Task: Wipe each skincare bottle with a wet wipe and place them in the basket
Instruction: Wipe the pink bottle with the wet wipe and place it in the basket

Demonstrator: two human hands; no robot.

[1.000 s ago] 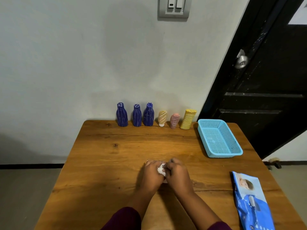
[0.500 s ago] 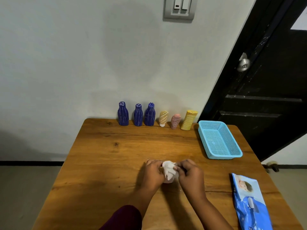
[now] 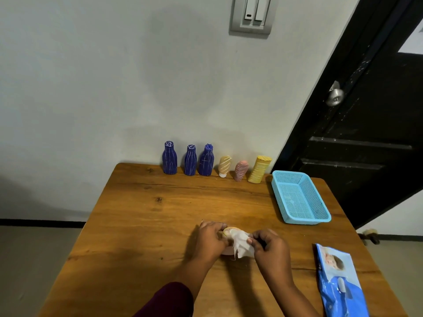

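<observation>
At the middle of the wooden table (image 3: 160, 213), my left hand (image 3: 209, 240) grips a small round container (image 3: 229, 231) with a yellowish top, mostly hidden by the fingers. My right hand (image 3: 269, 249) pinches a white wet wipe (image 3: 241, 244) against that container. Along the back edge stand three dark blue bottles (image 3: 190, 160), a beige tube (image 3: 224, 166), a pink bottle (image 3: 240, 170) and a yellow bottle (image 3: 259, 169). The light blue mesh basket (image 3: 278, 197) lies at the right with nothing in it.
A blue wet-wipe pack (image 3: 338, 280) lies at the table's near right edge. A grey wall runs behind the bottles, with a switch plate (image 3: 251, 16) above. A black door with a metal knob (image 3: 334, 94) stands to the right.
My hands have drawn slightly apart. The wipe, bunched between them before, has opened out, and the container's yellowish top now shows by my left hand.
</observation>
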